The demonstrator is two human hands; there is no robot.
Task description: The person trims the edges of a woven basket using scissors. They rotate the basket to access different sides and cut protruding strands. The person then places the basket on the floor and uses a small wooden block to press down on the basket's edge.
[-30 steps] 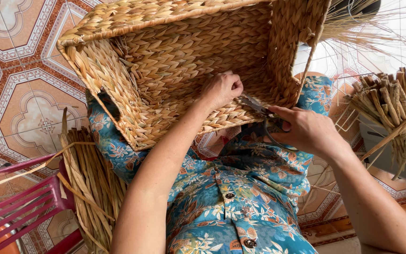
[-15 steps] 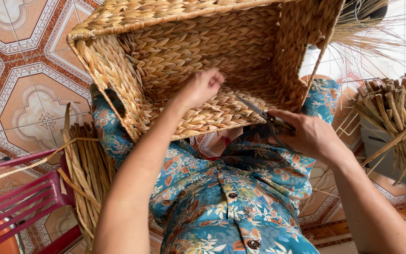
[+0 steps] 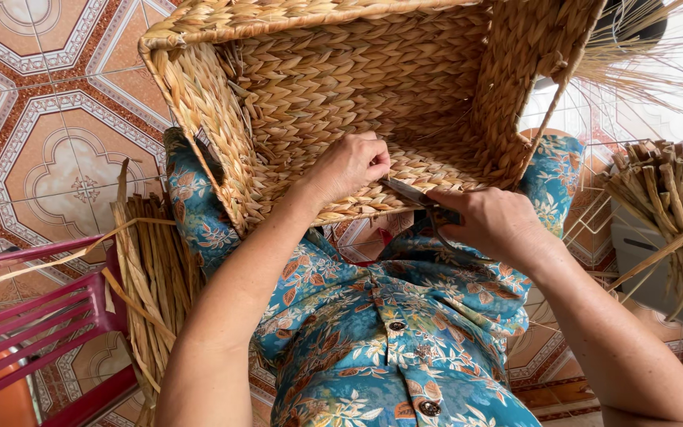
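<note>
I keep my left hand (image 3: 349, 164) curled, fingertips pinching a stray strand inside the woven basket (image 3: 341, 87) tipped on its side across my lap; my right hand (image 3: 493, 228) grips scissors (image 3: 406, 192), blades low against the coarse plaited fibre; best snip flush, sparing the braid; dried reed bundles (image 3: 669, 198) lie nearby.

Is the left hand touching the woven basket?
Touching. The head view shows the left hand inside the woven basket, with its curled fingers pressed on the lower wall.
</note>
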